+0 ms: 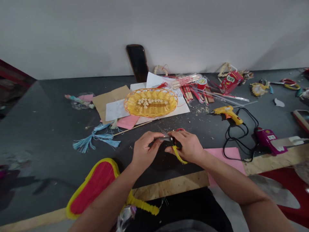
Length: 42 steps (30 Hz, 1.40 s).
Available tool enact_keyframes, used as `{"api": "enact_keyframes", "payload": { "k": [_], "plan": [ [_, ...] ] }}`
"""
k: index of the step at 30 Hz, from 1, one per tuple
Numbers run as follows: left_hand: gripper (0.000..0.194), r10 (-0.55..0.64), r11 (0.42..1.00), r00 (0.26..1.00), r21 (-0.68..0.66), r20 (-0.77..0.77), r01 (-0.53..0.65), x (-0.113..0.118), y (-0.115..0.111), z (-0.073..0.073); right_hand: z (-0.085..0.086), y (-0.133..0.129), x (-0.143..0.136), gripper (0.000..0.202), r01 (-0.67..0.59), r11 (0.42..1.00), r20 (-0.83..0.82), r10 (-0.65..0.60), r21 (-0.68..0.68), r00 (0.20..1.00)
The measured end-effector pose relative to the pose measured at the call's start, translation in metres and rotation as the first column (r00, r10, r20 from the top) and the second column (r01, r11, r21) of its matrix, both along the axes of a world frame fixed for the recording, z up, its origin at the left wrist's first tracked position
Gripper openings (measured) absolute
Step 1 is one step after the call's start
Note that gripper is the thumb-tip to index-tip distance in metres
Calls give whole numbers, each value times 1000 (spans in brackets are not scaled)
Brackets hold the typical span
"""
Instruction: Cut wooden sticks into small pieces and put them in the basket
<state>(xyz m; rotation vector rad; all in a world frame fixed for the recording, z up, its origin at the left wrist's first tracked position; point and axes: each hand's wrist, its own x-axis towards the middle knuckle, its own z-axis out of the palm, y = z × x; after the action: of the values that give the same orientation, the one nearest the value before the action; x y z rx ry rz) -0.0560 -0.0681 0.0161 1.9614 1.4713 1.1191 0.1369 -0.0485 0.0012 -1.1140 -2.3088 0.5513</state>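
Note:
My right hand (189, 146) grips a pair of scissors (179, 154) with red and yellow handles, its blades parted and pointing left. Close against the blades, my left hand (146, 149) is closed in a pinch; what lies between its fingertips is too small to make out. Beyond both hands a yellow woven basket (151, 111) holds small cream-coloured pieces. Below my left forearm lies a red paddle-shaped piece with a yellow border (95, 185), and a yellow wrapped handle (143, 206) shows at the table edge.
A yellow glue gun (228, 113) with a black cord lies right, near a purple device (270, 141). Blue tassels (96, 140) lie left. A phone (137, 62) leans on the wall. Packets, a red thread spool (201, 84) and a red box (231, 82) crowd the back.

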Motion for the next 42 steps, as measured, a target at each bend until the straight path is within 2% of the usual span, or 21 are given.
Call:
{"api": "enact_keyframes", "payload": {
  "k": [6, 14, 18, 21, 23, 27, 31, 34, 42],
  "plan": [
    [14, -5, 1000, 1000, -13, 16, 5, -1, -1, -2, -1, -2, -2, 59, -4, 1000, 15, 4, 13, 1000],
    [15, -22, 1000, 999, -11, 36, 22, -1, -3, 1, -6, -6, -3, 62, 22, 995, 102, -31, 94, 994],
    [17, -3, 999, 999, -35, 46, 4, 1, -3, 2, -8, -6, -1, 57, 16, 999, 121, -22, 51, 992],
    [18, 16, 998, 999, -60, 44, -13, 2, -3, 1, -6, -3, -1, 54, 7, 1000, 59, -5, -23, 998],
    [15, 7, 998, 998, -57, 56, -3, 3, -3, 1, -4, 0, 0, 56, 43, 998, -19, -44, -54, 999],
    [15, -2, 999, 997, -40, 71, 5, 2, -2, 1, 1, 2, 0, 62, 78, 997, -110, -79, -11, 991],
    [15, 26, 999, 999, -47, 31, -25, 0, -2, 2, 0, 0, -2, 59, 16, 999, -24, -15, 33, 1000],
    [14, 19, 999, 999, -47, 31, -18, -1, -2, 0, -2, -1, -3, 60, 24, 999, 19, -25, 48, 1000],
    [12, 3, 999, 999, -33, 33, -2, -1, -1, -2, -2, -4, -3, 60, 20, 1000, 27, -21, 18, 999]
  ]
}}
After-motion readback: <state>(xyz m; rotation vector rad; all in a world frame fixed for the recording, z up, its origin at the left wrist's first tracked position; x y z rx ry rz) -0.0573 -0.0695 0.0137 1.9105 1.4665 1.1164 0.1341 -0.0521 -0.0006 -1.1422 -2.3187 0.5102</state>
